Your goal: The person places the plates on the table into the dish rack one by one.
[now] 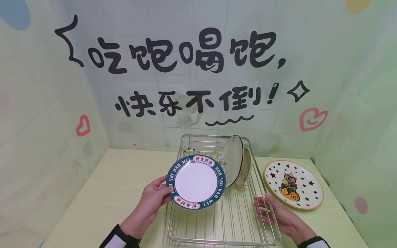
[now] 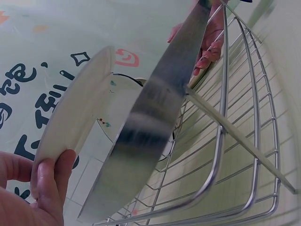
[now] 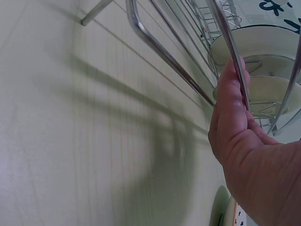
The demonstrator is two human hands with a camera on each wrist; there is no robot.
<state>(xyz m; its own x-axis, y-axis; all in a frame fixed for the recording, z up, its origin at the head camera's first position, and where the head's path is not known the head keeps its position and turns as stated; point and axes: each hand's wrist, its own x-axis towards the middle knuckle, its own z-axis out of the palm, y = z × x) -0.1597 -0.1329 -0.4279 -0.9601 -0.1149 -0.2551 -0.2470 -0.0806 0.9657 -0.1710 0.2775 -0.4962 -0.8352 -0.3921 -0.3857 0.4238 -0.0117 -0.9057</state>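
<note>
My left hand (image 1: 152, 198) pinches the left rim of a round plate (image 1: 198, 182), white with a dark teal lettered border. It tilts above the wire dish rack (image 1: 223, 237), facing the head camera. In the left wrist view the plate (image 2: 70, 113) appears edge-on, with the thumb and fingers on its rim. My right hand (image 1: 280, 217) holds the rack's right side rail, its fingers reaching inside the wires; the right wrist view shows the hand (image 3: 235, 117) against that rail. Two cream bowls, a dark-rimmed one (image 1: 232, 160) and another (image 1: 246, 165) behind it, stand on edge in the rack.
An oval plate (image 1: 305, 182) with stars and a cartoon figure lies on the table right of the rack. The pale wooden table (image 1: 102, 193) extends to the left. A printed curtain (image 1: 149, 131) hangs behind and along both sides.
</note>
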